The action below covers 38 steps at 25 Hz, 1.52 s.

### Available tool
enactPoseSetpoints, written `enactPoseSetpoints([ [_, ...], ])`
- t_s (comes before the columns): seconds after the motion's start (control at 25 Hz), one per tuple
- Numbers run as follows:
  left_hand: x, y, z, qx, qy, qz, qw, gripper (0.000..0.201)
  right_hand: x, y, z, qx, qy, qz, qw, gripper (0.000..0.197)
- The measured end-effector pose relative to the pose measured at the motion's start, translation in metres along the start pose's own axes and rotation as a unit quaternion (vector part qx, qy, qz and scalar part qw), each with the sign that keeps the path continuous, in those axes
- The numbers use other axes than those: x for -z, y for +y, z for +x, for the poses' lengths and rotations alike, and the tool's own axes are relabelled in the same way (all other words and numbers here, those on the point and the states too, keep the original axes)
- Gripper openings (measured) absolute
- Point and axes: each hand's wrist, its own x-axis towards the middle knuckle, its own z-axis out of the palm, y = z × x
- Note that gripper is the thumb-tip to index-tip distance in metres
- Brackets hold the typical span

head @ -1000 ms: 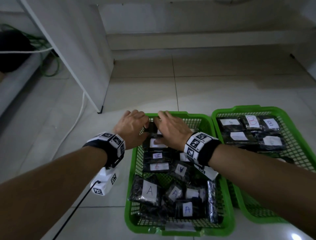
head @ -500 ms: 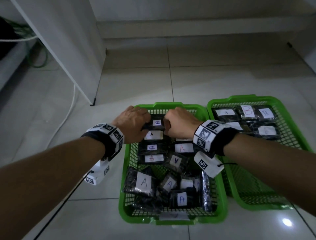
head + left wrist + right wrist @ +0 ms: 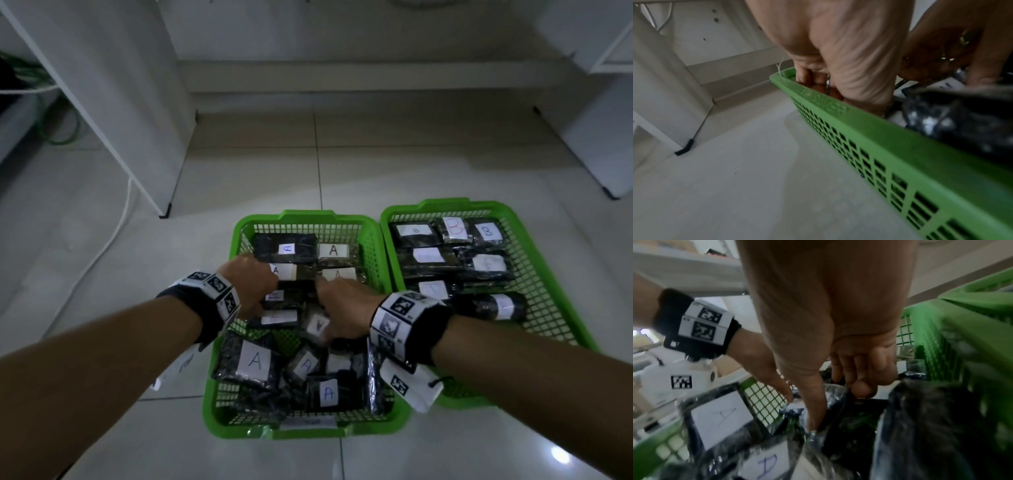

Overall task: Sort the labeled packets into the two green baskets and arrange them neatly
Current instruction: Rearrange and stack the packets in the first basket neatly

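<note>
In the left green basket (image 3: pixel 222 383) the near A-labelled packets (image 3: pixel 255 361) lay crooked and overlapping, so this heap probably needed straightening next, one packet at a time, with each label kept upward. The right hand (image 3: pixel 346 308) was lowered with its fingers curled onto a small tilted packet (image 3: pixel 317 323) in the middle; a firm grip could not be confirmed. The left hand (image 3: pixel 255 281) was placed at the left column of packets, and its grip could not be told. The far rows were already set straight. Just beside, the right green basket (image 3: pixel 555 274) held B-labelled packets (image 3: pixel 486 231). Beyond, a white panel (image 3: pixel 137 102) stood on the tiled floor (image 3: pixel 342 164), well apart.
</note>
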Motion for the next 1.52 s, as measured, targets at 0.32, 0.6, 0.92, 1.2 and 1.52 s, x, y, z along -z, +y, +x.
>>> enactPoseSetpoints([
  [0.32,0.011,-0.002,0.001,0.075,0.093,-0.255,0.96,0.035,0.059,0.049,-0.003,-0.094,0.048,0.306,0.946,0.018],
  [0.6,0.036,-0.003,0.015,0.057,0.128,-0.724,0.675,0.021,0.058,0.055,-0.004,-0.086,0.05,0.613,0.784,0.044],
  [0.92,0.01,-0.009,0.003,0.008,0.013,-0.494,0.869,0.01,0.033,0.022,-0.01,-0.019,-0.047,0.003,0.999,0.04],
  [1.2,-0.009,0.01,-0.009,0.048,0.011,-0.346,0.937,0.028,0.0,0.014,-0.012,0.012,-0.119,-0.069,0.99,0.017],
  [1.52,-0.001,0.016,-0.017,0.004,-0.016,-0.205,0.979,0.024,-0.018,-0.002,-0.023,0.082,-0.124,-0.026,0.989,0.037],
])
